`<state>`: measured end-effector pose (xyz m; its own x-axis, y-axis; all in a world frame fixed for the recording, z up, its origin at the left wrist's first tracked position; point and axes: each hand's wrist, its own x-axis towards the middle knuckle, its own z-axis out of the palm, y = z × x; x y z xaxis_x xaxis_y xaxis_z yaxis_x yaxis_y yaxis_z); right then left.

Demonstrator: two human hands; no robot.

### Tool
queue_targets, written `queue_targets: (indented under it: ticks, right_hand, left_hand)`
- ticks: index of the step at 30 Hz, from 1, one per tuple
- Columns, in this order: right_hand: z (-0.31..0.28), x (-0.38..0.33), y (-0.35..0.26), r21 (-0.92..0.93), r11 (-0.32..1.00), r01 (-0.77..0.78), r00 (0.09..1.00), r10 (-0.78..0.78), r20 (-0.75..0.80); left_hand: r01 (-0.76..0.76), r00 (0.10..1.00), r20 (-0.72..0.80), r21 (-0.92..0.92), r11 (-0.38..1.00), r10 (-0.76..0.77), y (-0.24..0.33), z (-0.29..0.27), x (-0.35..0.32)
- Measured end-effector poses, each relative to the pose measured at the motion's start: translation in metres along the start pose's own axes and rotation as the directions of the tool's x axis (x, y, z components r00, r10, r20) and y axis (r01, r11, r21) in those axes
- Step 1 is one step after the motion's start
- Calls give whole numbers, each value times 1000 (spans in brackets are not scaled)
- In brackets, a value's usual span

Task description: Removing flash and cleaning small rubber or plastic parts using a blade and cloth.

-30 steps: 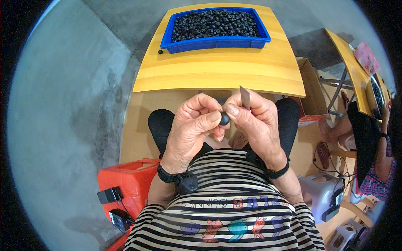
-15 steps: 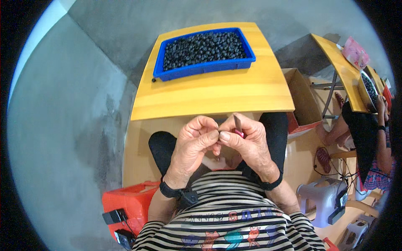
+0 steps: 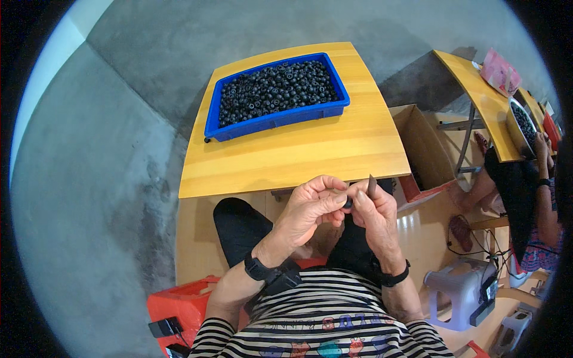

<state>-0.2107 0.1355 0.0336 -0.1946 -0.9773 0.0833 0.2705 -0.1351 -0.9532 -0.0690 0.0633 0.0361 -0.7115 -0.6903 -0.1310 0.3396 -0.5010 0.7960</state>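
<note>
In front of the yellow table's near edge, my two hands meet over my lap. Thumb and fingers of my left hand (image 3: 310, 212) pinch a small black round piece (image 3: 347, 203). My right hand (image 3: 377, 218) touches the same piece while gripping a small knife, whose short dark blade (image 3: 372, 187) points up past the thumb; its handle is hidden in the palm. On the table stands a blue tray (image 3: 280, 120), heaped with black ring-like pieces (image 3: 277, 89), some showing a hole in the middle. One loose black piece (image 3: 207, 140) lies by the tray's near left corner.
The yellow table (image 3: 298, 155) is in front of me. Right of it stands an open cardboard box (image 3: 427, 143). Further right, a co-worker's hand (image 3: 542, 143) is at a pale bowl (image 3: 512, 128). A red stool (image 3: 179, 298) and a grey-purple stool (image 3: 453, 286) flank me.
Both hands have shifted right and slightly down in the picture. The black piece between my fingers now shows, and the blade stands more upright. The view has tilted a little.
</note>
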Motion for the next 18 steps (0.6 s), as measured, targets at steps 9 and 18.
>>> queue_targets:
  ticks: [9, 18]
  right_hand:
    - [-61, 19, -11, -85, 990, 111, 939, -132, -317]
    - [-239, 66, 45, -212, 974, -76, 821, -59, -568]
  left_hand:
    - [-136, 972, -55, 666, 733, 230, 51, -6, 53]
    - [1, 774, 99, 988, -157, 626, 119, -102, 153]
